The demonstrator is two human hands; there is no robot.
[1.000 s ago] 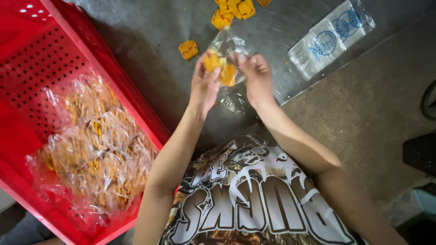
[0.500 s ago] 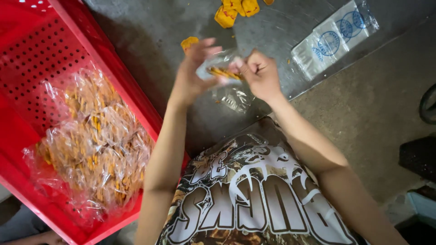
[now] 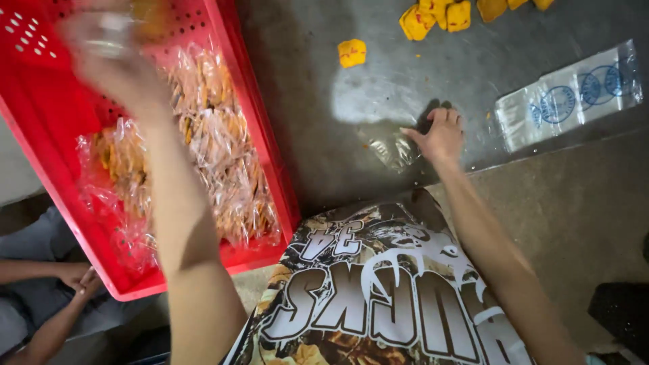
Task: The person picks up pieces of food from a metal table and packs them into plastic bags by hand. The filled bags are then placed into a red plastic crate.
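- the fingers of the right hand [image 3: 441,135] were seen spread and pressed flat on the grey metal table [image 3: 318,81]; nothing was clamped in them, and their tips touched a crumpled empty clear bag [image 3: 393,150].
- the left hand [image 3: 111,57] was blurred above the red crate [image 3: 37,122]; a clear, glossy packet [image 3: 111,30] with something yellow inside seemed to be gripped, though the closing of the fingers could not be told for certain.
- under that hand, inside the one perforated plastic crate, a heap of filled bags [image 3: 203,149] was seen: crinkled clear film around orange-brown pieces, too many and too overlapped to be counted.
- one yellow square snack [image 3: 352,52] lay alone on the table, well apart from the right hand.
- at the top edge a cluster of yellow pieces [image 3: 436,17], about five, was cut off by the frame.
- one flat stack of clear bags with blue round prints [image 3: 568,94] lay to the right of the right hand.
- at the lower left, a second person's clasped hands [image 3: 80,277] were seen beside the crate.
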